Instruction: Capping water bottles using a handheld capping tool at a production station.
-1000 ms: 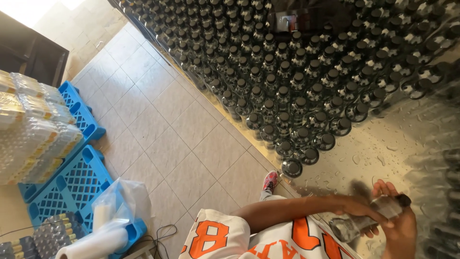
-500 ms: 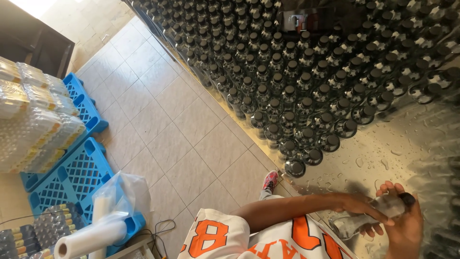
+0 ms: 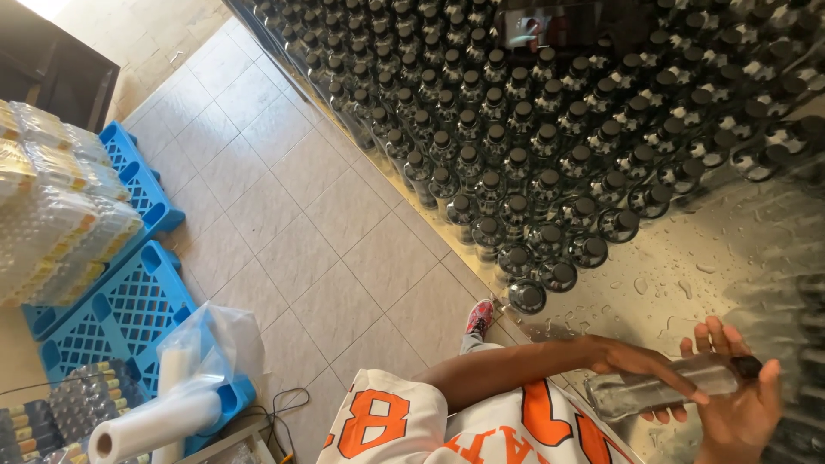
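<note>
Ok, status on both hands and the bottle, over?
Left hand and right hand both gripping one clear bottle, held sideways over the wet steel table. Rows of dark-capped bottles stand behind, clear of it.

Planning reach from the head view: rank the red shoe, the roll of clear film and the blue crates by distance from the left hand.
From the left hand:
1. Red shoe, on the tiles just to its left.
2. Roll of clear film, bottom left.
3. Blue crates, far left, under the wrapped packs.
</note>
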